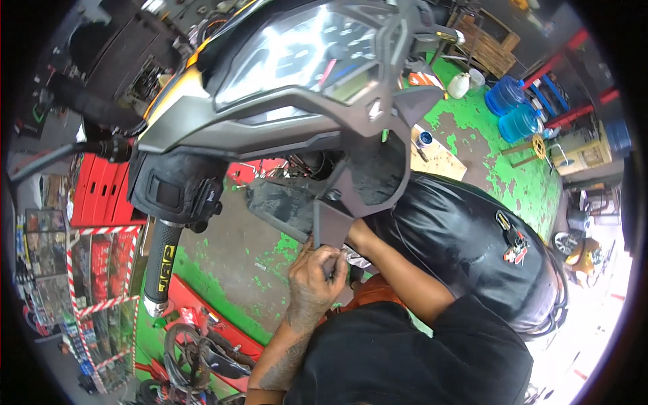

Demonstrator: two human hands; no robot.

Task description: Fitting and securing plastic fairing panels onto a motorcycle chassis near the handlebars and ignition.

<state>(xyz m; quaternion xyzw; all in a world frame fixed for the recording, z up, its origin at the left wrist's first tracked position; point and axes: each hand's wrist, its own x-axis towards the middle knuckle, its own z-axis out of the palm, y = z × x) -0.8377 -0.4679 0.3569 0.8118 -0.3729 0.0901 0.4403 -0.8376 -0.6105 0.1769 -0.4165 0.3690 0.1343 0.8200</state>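
Note:
A scooter's front end fills the upper middle, with its instrument display [290, 64] inside a dark grey plastic cover [270, 108]. From this cover a dark plastic panel [333, 226] narrows downward toward me. My left hand [314, 275] is closed at the panel's lower tip, fingers curled round its edge. My right hand [361, 236] reaches behind the same panel from the right, and its fingers are hidden there. Just under the panel, between my hands, shows a crumpled silvery piece [354, 256]. The black scooter seat [445, 229] lies beside my right forearm.
The left handlebar grip [165, 263] juts out at left. A bunch of keys [516, 246] rests on the seat. Red drawers [101, 189] and a glass cabinet [104, 304] stand left. Blue water jugs [518, 121] are at far right. A red body panel [182, 297] lies on the floor.

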